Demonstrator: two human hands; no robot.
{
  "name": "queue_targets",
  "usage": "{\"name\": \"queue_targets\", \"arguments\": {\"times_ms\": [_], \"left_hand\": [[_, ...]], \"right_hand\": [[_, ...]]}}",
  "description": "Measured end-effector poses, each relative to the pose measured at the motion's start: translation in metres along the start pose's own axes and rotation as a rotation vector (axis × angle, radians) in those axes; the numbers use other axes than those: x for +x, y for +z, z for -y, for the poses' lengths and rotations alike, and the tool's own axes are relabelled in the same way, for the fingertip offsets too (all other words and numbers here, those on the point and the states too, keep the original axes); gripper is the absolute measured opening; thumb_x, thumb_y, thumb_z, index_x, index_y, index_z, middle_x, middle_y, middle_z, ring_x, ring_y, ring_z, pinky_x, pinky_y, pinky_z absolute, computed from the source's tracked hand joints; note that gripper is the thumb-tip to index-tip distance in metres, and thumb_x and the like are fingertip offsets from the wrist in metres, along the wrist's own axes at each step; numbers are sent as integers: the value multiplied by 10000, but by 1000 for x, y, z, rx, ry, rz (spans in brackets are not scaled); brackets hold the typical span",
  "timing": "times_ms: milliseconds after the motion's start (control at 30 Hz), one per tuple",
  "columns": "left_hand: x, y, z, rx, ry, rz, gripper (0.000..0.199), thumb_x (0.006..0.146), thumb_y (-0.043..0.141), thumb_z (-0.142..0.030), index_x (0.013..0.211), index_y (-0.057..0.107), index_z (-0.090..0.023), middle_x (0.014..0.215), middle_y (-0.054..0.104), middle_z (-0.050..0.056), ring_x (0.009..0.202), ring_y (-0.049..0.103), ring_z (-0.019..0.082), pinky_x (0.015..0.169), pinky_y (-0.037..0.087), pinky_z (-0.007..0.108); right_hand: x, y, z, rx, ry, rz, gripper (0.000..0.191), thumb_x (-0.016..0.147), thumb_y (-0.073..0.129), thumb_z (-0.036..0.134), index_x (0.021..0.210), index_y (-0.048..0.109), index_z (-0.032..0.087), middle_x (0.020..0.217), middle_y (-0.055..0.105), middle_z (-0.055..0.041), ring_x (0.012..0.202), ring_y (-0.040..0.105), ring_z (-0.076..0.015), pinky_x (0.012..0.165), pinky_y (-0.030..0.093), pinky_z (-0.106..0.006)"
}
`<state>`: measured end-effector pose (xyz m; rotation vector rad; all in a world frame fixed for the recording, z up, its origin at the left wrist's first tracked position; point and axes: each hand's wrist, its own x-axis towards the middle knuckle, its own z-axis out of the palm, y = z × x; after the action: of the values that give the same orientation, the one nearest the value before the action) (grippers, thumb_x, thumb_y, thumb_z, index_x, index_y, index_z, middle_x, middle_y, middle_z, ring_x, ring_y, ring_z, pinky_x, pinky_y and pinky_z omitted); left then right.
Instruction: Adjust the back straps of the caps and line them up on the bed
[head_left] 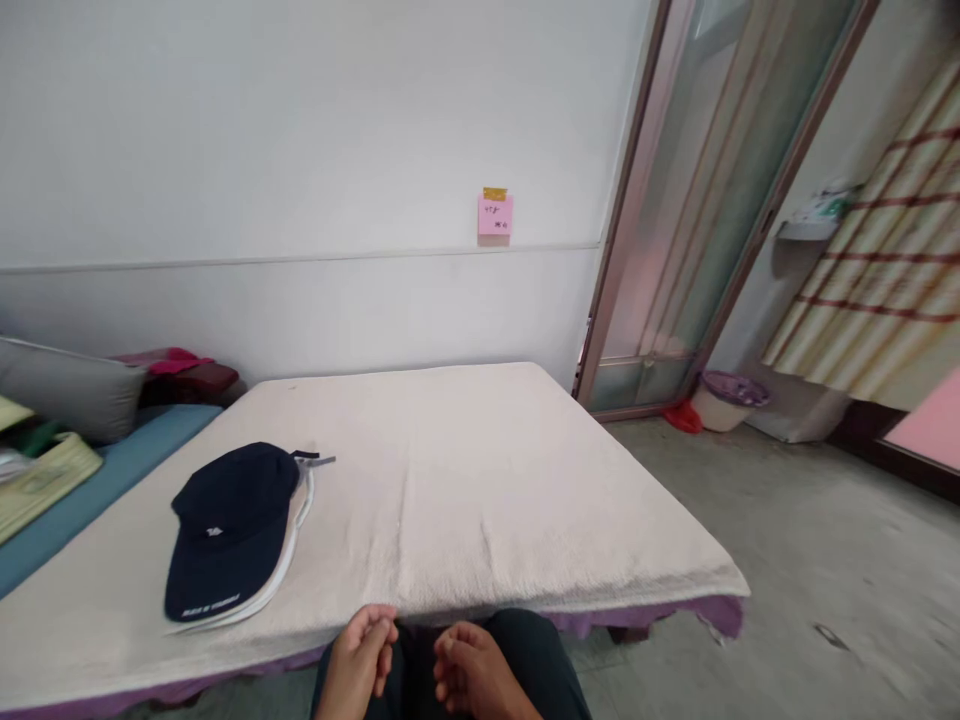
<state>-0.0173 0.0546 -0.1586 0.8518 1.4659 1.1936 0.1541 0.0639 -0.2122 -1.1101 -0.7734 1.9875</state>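
Note:
My left hand (361, 655) and my right hand (472, 665) rest loosely curled just below the front edge of a low bed with a cream towelling cover (487, 480). Neither hand holds anything. My left hand is very close to the cover's edge, and my dark trousers (536, 650) lie beneath both hands. Further left on the cover lies a navy baseball cap (229, 530), with a white cap (298, 515) stacked beneath it. Most of the white cap is hidden.
A purple bed skirt (660, 615) hangs below the cover. To the left are a grey cushion (67, 390) and a blue mat (97, 490). A pink sticky note (495, 215) is taped to the wall. A glass door (675, 200) and a small bin (727, 400) stand on the right, beside a concrete floor (817, 540).

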Motion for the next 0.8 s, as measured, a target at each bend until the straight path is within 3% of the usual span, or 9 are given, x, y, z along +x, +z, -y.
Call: {"name": "queue_targets", "arguments": {"times_ms": [100,167,267,400,500,600,800], "left_hand": [[9,1,-7,-32,-16,5,431,624,693,-567,717,618,-153,539,510,-35,399,390,74,328,249,174],[15,4,-27,-75,-16,-38,461,642,676,-602,709,613,-150,544,498,-33,418,396,74,344,258,173],[25,12,-76,-154,-23,-75,561,716,525,-708,708,598,-152,527,461,-42,394,343,58,358,233,171],[36,28,-155,-147,56,95,747,751,237,-811,583,543,-151,426,350,-53,350,202,42,380,105,185],[37,40,-198,-75,133,153,810,729,144,-838,520,527,-156,379,309,-46,341,163,46,395,80,204],[33,49,-217,-32,168,171,833,699,98,-859,483,517,-172,352,274,-44,338,135,56,399,71,221],[17,50,-217,32,204,200,826,674,94,-875,461,504,-191,336,259,-44,334,124,62,402,76,239]], "right_hand": [[12,-8,16,83,-59,-35,407,663,651,554,690,530,166,543,549,27,387,479,-69,382,294,-183],[16,-6,46,130,-129,-76,484,675,610,640,625,506,170,512,513,33,363,433,-61,373,285,-191],[16,6,116,85,-235,-62,630,736,447,764,575,528,160,442,468,24,331,394,-70,363,268,-208],[4,25,217,-14,-486,24,746,761,293,825,554,540,153,402,425,26,329,350,-67,379,247,-211],[-7,32,265,-114,-589,92,797,717,253,871,546,539,148,418,416,27,342,305,-54,389,221,-209],[-18,34,283,-194,-631,80,800,723,213,871,551,531,157,434,400,28,353,302,-58,391,207,-215],[-45,41,279,-273,-657,26,805,719,158,875,549,511,172,461,385,30,363,283,-60,402,197,-229]]}}
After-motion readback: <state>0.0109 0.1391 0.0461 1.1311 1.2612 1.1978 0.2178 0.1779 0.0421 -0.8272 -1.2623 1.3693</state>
